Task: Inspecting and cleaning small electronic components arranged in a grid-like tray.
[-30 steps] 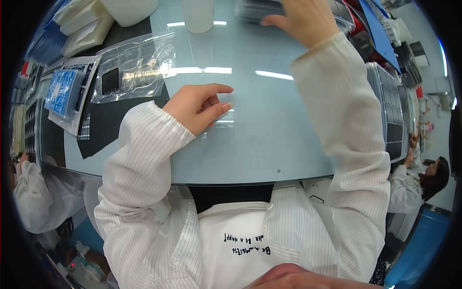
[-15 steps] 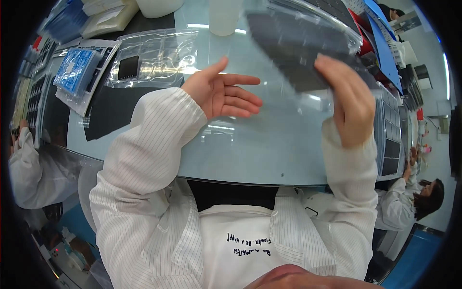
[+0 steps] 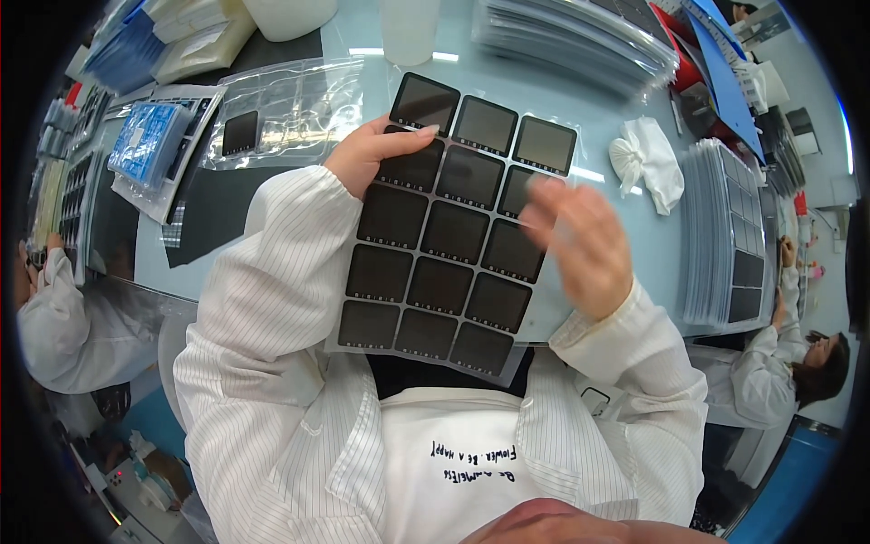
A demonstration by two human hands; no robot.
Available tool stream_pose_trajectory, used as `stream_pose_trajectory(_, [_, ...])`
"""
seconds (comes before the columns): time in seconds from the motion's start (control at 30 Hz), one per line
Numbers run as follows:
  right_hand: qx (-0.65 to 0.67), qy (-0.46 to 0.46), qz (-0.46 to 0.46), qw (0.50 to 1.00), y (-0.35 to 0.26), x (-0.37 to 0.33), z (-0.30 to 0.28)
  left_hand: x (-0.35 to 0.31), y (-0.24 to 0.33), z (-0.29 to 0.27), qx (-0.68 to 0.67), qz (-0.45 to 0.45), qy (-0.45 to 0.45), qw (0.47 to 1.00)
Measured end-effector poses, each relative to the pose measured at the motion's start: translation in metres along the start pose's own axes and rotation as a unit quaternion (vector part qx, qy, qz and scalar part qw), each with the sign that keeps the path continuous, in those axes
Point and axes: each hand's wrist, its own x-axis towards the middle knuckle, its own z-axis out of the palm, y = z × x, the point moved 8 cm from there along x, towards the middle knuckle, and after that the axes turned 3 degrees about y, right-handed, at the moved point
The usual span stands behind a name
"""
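A clear sheet of dark square panels in rows of three (image 3: 451, 231) hangs tilted over the table's front edge, its lower end over my lap. My left hand (image 3: 362, 156) grips its upper left edge, the thumb lying on top and the other fingers hidden beneath. Close to the sheet's right edge is my right hand (image 3: 584, 245), its fingers smeared by motion. Whether those fingers touch the sheet cannot be made out.
Stacks of clear panel sheets stand at the far right (image 3: 571, 41) and right (image 3: 716, 236), with a crumpled white cloth (image 3: 648, 163) between. Left are a clear pocket sheet holding one dark panel (image 3: 304, 109) and a blue packet (image 3: 145, 140). Other people sit at both sides.
The panel sheet has come from the far right to in front of me. My left hand, open before, now holds it. My right hand has moved left and nearer. The white cloth is now uncovered.
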Motion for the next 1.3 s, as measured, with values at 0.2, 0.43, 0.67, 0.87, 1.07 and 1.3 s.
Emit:
stream_pose_trajectory(0.2, [0.317, 0.123, 0.431, 0.836, 0.109, -0.032, 0.019, -0.012, 0.005, 0.022, 0.026, 0.100, -0.049, 0.993])
stream_pose_trajectory(0.43, [0.540, -0.084, 0.453, 0.705, 0.098, -0.045, 0.038, -0.022, 0.012, 0.035, 0.065, 0.164, -0.067, 0.982])
stream_pose_trajectory(0.67, [0.496, -0.127, 0.500, 0.698, 0.103, -0.055, 0.026, -0.038, 0.038, 0.025, 0.207, 0.276, 0.076, 0.935])
stream_pose_trajectory(0.87, [0.484, -0.153, 0.480, 0.716, 0.101, -0.055, 0.023, -0.048, 0.046, 0.027, 0.313, 0.330, 0.102, 0.885])
stream_pose_trajectory(1.07, [0.485, -0.150, 0.473, 0.720, 0.102, -0.055, 0.022, -0.050, 0.047, 0.030, 0.328, 0.351, 0.088, 0.873])
stream_pose_trajectory(1.3, [0.478, -0.155, 0.458, 0.733, 0.101, -0.054, 0.026, -0.053, 0.049, 0.031, 0.357, 0.367, 0.092, 0.854])
